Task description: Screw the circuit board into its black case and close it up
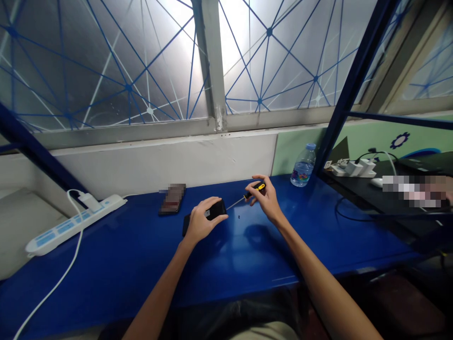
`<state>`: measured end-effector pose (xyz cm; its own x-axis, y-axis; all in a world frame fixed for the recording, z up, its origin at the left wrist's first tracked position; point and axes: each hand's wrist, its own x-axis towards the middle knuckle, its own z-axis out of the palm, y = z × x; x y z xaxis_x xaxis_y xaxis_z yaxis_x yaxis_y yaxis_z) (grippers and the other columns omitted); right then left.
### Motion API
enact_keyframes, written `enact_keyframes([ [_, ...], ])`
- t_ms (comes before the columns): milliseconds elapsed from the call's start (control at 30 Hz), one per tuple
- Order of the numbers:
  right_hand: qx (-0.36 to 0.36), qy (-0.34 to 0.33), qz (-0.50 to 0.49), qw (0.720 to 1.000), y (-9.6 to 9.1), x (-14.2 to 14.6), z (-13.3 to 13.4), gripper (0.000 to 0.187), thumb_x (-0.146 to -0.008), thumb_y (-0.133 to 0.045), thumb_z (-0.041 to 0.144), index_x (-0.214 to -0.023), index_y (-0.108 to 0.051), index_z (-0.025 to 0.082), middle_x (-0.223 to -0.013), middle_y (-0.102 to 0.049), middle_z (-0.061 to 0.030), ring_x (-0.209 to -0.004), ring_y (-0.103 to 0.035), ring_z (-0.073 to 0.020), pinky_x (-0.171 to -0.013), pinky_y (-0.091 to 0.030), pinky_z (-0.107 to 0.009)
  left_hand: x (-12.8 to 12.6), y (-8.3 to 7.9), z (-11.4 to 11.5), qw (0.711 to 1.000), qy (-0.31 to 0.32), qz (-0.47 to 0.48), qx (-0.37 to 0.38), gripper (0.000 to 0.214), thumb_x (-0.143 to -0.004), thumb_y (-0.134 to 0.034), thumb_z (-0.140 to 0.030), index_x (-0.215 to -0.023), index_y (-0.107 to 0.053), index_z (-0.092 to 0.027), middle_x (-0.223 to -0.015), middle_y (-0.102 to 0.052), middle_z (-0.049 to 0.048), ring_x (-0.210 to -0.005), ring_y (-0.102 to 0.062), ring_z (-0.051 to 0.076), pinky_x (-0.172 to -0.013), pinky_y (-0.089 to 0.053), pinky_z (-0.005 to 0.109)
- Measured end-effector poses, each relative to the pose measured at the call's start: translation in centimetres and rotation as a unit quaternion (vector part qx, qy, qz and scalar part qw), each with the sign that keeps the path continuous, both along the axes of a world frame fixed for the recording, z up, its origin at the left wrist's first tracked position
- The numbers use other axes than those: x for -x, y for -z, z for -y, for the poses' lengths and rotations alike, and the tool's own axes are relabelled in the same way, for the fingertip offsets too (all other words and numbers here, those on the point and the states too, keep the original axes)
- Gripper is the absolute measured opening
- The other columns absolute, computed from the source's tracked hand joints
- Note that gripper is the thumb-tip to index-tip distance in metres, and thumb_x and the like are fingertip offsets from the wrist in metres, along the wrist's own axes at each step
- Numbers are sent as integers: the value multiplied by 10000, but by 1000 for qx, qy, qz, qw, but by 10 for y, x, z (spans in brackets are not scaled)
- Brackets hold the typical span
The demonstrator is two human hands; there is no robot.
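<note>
My left hand point(202, 221) is closed around a black box-shaped device point(216, 208), whose exact kind I cannot make out. Part of the device is hidden under my fingers, and its other end shows to the left of the hand. In my right hand point(266, 200) is a screwdriver point(255, 189) with a black and yellow handle. Its thin metal shaft slants down to the left, and the tip meets or nearly meets the right end of the device. A tiny dark piece point(239, 217), perhaps a screw, lies on the blue table point(233, 269) just below the shaft.
A phone-like dark slab point(172, 200) lies behind my left hand. A white power strip point(76, 225) with a plugged-in charger and cable runs along the left. At the back right stands a water bottle point(303, 166). Blue metal posts flank the table; another desk is at right.
</note>
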<state>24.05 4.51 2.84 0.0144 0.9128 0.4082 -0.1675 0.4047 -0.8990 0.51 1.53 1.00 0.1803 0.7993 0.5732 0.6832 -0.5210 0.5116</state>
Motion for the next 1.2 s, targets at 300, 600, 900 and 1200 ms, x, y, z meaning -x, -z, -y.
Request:
enact_keyframes([
  [300, -12, 66, 59, 996, 0, -4, -1, 551, -712, -807, 538, -1073, -543, 217, -628, -623, 52, -441, -631, -154, -466, -510, -264, 2, 0, 1, 1000, -1, 1, 7, 463, -789, -786, -454, -1193, -701, -245, -1282, -698, 100, -1201, -647, 306, -1041, -528, 471],
  [600, 9, -5, 22, 1000, 2, -3, -2, 626, -689, -824, 496, -1145, -494, 223, -726, -664, 46, -447, -644, -155, -459, -525, -274, 5, 0, 0, 1000, -11, 17, 0, 454, -783, -792, -442, -1175, -709, -231, -1270, -702, 112, -1190, -654, 307, -1057, -515, 476],
  [900, 23, -29, -1, 999, 1, -2, -2, 564, -735, -784, 490, -1117, -457, 234, -801, -692, 23, -497, -669, -163, -459, -524, -270, 2, 2, 2, 1000, -6, 2, -1, 450, -781, -794, -445, -1174, -710, -242, -1263, -707, 104, -1181, -658, 310, -1049, -523, 488],
  [1200, 6, 11, 40, 999, 4, -2, -3, 502, -752, -780, 488, -1070, -490, 230, -649, -643, 58, -427, -625, -154, -422, -492, -257, 2, 2, 2, 1000, -9, -13, 1, 456, -789, -785, -461, -1183, -704, -244, -1271, -704, 107, -1193, -652, 315, -1032, -532, 484],
])
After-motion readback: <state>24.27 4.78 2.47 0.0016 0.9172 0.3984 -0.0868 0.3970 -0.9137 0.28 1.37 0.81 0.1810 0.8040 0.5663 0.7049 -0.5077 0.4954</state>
